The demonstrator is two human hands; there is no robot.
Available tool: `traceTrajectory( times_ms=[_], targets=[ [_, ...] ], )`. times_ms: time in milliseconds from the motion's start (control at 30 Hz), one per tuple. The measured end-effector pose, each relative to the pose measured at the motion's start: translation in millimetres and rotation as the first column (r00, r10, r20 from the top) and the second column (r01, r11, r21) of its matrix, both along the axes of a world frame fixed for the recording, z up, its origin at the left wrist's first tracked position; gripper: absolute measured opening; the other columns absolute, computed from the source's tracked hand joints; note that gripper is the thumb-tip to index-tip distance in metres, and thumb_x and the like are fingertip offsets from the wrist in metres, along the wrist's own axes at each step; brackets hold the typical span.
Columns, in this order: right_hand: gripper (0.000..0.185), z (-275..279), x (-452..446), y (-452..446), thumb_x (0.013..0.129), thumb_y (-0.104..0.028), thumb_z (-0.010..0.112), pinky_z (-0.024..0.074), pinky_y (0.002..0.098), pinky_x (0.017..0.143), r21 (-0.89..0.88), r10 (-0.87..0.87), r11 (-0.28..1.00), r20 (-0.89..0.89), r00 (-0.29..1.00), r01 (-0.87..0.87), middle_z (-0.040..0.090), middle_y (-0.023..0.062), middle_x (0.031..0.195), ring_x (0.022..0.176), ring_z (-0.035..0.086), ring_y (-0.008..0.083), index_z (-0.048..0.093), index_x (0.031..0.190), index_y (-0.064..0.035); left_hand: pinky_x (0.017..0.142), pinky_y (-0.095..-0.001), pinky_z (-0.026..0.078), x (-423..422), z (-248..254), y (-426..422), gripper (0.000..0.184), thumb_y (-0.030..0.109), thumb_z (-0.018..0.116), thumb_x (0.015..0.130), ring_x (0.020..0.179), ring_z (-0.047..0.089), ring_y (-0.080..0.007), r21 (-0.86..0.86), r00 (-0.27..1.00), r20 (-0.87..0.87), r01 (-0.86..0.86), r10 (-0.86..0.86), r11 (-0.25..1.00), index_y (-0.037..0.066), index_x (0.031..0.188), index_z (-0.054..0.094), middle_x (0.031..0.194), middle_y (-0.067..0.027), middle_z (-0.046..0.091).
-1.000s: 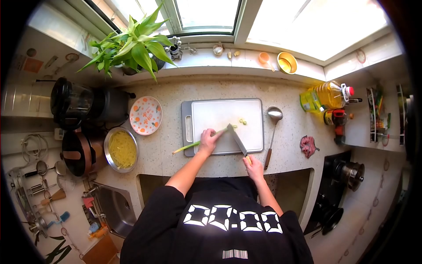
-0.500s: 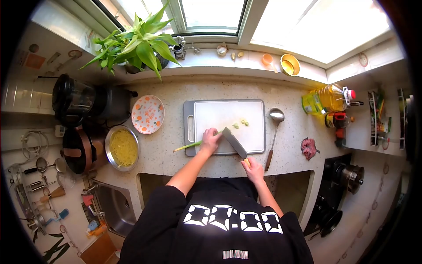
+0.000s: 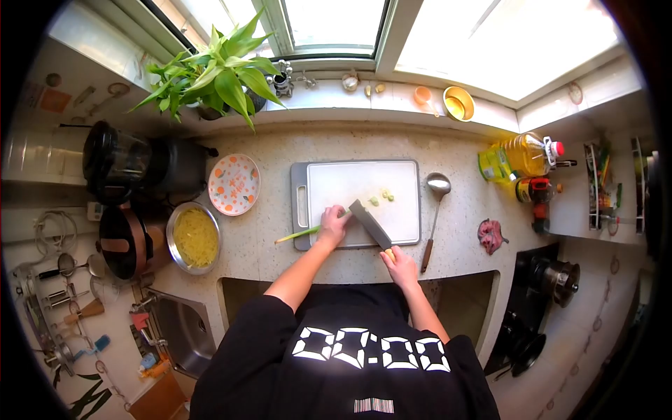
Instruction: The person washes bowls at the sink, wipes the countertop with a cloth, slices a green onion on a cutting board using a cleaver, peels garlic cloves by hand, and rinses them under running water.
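Observation:
On the grey-edged white cutting board (image 3: pixel 399 224), my left hand (image 3: pixel 332 224) presses down on a green stalk (image 3: pixel 301 234), whose pale end sticks out past the board's left edge. My right hand (image 3: pixel 400 264) is closed round the yellowish handle of a knife (image 3: pixel 372 225). The blade lies slanted just right of my left fingertips, at the stalk's cut end. Several small green slices (image 3: pixel 385 194) lie on the board beyond the blade.
Left stand a patterned plate (image 3: pixel 234 184), a bowl of yellow shreds (image 3: pixel 195 239) and black appliances. A ladle (image 3: pixel 438 183) lies right of the board, near raw meat (image 3: pixel 493 236), an oil bottle (image 3: pixel 525 155) and the stove (image 3: pixel 521 308). A sink (image 3: pixel 187 332) is lower left.
The knife blade has shifted a little left along the stalk, toward my left hand. More slices now lie apart on the board. My right hand has moved slightly left with the knife.

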State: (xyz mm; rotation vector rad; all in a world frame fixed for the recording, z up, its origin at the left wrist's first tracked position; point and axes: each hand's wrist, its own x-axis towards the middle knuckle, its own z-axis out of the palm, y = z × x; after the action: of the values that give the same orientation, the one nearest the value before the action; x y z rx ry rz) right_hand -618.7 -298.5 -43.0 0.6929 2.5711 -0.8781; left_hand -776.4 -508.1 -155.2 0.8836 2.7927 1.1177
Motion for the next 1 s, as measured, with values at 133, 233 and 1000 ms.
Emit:
traceTrajectory(
  times_ms=[133, 233, 1000],
  targets=[
    [0.045, 5.5, -2.5, 1.3, 0.094, -0.059, 0.061, 0.0520, 0.0551, 0.070, 0.009, 0.014, 1.000, 0.040, 0.999, -0.014, 0.070, 0.0224, 0.086, 0.085, 0.067, 0.0466, 0.060, 0.102, -0.0150, 0.086, -0.0426, 0.049, -0.8, 0.7, 1.7, 0.048, -0.004, 0.066, 0.069, 0.100, 0.056, -0.0319, 0.008, 1.000, -0.017, -0.002, 0.002, 1.000, 0.016, 0.112, 0.074, 0.107, -0.0098, 0.057],
    [0.045, 5.3, -1.5, 1.5, 0.094, -0.059, 0.061, 0.0521, 0.0547, 0.070, 0.006, 0.017, 1.000, 0.013, 1.000, -0.017, 0.070, 0.0222, 0.086, 0.085, 0.067, 0.0469, 0.060, 0.102, -0.0152, 0.086, -0.0427, 0.049, 0.4, 1.0, 0.6, 0.049, -0.004, 0.066, 0.069, 0.100, 0.056, -0.0319, 0.006, 1.000, -0.024, -0.003, 0.003, 1.000, 0.017, 0.112, 0.074, 0.107, -0.0097, 0.057],
    [0.042, -1.9, 24.4, 13.9, 0.092, -0.055, 0.066, 0.0525, 0.0502, 0.066, -0.019, -0.052, 0.999, -0.107, 0.993, 0.050, 0.070, 0.0181, 0.082, 0.080, 0.069, 0.0425, 0.066, 0.098, -0.0135, 0.084, -0.0400, 0.048, -1.3, 7.5, 1.4, 0.057, -0.004, 0.063, 0.076, 0.094, 0.055, -0.0292, -0.009, 1.000, -0.010, 0.006, -0.006, 1.000, 0.027, 0.123, 0.074, 0.102, -0.0077, 0.055]
  ],
)
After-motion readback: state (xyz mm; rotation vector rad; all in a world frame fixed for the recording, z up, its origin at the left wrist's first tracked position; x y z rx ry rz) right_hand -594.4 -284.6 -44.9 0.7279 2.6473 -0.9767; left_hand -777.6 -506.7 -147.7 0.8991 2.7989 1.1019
